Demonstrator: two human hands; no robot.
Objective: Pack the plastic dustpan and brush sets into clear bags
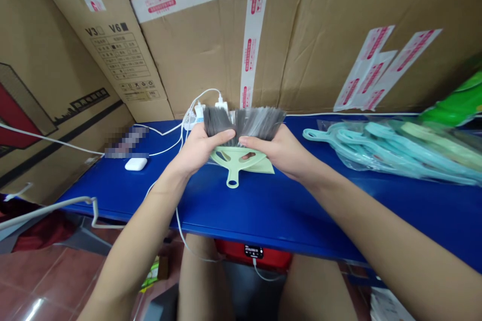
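Observation:
Both my hands hold a stack of clear plastic bags (244, 121) above the blue table (263, 210). My left hand (198, 148) grips the stack's left end, thumb on top. My right hand (280, 150) grips the right end, thumb pressed along the lower edge. Just under the bags a small pale green dustpan (235, 165) lies on the table, its handle pointing toward me.
A pile of teal and green dustpans in plastic (395, 148) lies at the right. A white earbud case (136, 163), a charger and white cables (196, 110) sit at the left. Large cardboard boxes (226, 35) wall the back. A red device (256, 256) sits under the table edge.

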